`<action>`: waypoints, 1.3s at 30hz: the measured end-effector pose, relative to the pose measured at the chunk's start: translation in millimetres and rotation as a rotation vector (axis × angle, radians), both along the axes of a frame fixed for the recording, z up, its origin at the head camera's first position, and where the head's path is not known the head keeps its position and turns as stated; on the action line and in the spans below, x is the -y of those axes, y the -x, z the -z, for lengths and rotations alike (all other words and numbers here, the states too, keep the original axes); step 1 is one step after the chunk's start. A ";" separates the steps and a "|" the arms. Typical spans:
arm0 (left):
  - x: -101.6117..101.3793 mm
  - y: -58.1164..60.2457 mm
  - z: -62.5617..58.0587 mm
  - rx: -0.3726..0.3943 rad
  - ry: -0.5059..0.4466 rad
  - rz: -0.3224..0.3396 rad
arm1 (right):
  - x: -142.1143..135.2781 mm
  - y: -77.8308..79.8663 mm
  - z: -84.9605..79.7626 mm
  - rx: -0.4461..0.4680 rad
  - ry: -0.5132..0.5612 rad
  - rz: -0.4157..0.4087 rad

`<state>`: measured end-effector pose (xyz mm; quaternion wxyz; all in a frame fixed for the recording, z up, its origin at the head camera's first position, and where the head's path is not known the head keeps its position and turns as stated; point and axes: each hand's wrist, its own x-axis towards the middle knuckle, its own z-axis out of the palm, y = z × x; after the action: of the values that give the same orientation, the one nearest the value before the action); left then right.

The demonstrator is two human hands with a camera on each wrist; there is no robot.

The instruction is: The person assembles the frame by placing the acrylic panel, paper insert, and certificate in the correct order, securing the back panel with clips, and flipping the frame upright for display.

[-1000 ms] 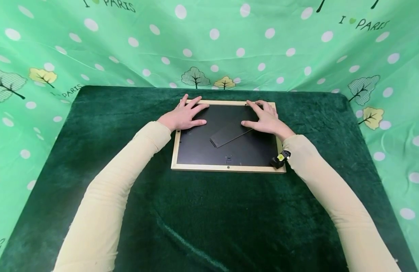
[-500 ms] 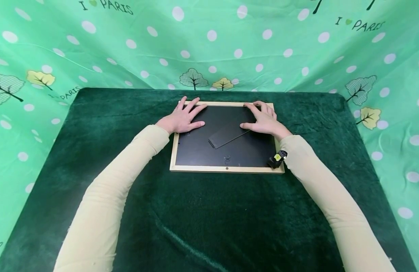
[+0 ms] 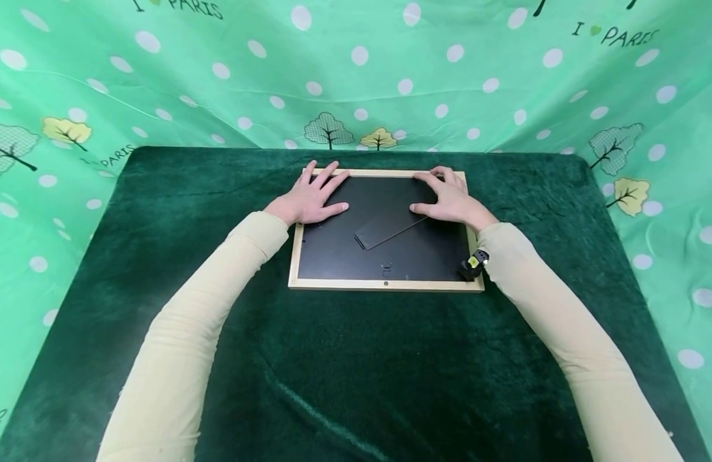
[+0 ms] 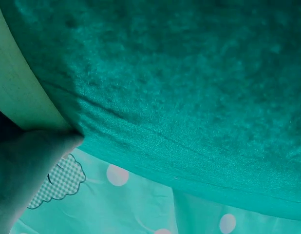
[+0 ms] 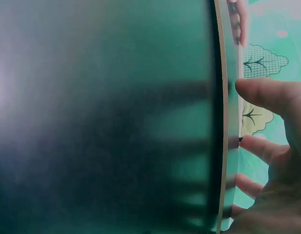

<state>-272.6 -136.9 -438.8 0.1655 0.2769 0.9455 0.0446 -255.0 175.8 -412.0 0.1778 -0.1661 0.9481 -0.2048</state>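
Note:
A picture frame [image 3: 333,284] lies back side up near the table's far edge in the head view, with a light wooden border. A slim black stand leg [image 3: 385,233] slants across its black backing [image 3: 344,260]. With fingers spread, my left hand [image 3: 311,200] rests on the far left corner. My right hand [image 3: 451,200] touches the far right part, its fingers slightly bent over the border and its thumb on the backing near the leg's upper end. In the right wrist view, the right hand's [image 5: 277,156] fingertips meet the frame's edge. The left wrist view shows only part of the left hand [image 4: 31,165].
Dark green velvet cloth [image 3: 333,359] covers the table, with a crease near the front. A light green dotted curtain [image 3: 385,77] hangs behind and at both sides. A small black device [image 3: 473,264] sits at the right wrist, over the frame's near right corner.

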 end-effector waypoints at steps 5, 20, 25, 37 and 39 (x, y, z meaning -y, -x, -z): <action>0.1 -0.6 -0.3 -0.006 -0.006 -0.005 | -3.1 3.2 -1.6 0.011 -0.037 -0.040; -0.4 -0.3 -0.7 0.006 0.000 -0.016 | -6.1 2.5 -5.3 0.031 -0.102 -0.100; -0.9 1.3 1.7 0.011 -0.004 -0.020 | -2.4 0.4 -8.9 0.026 -0.189 -0.115; -2.6 -2.2 -5.7 0.019 0.022 -0.018 | 6.8 3.8 -18.2 0.110 -0.357 -0.111; -2.6 -2.7 -5.8 0.022 0.035 -0.022 | 8.4 4.5 -18.3 0.115 -0.353 -0.105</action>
<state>-269.9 -134.3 -433.0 0.1800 0.2632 0.9472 0.0327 -259.5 167.4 -393.7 0.2683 -0.1697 0.9476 -0.0348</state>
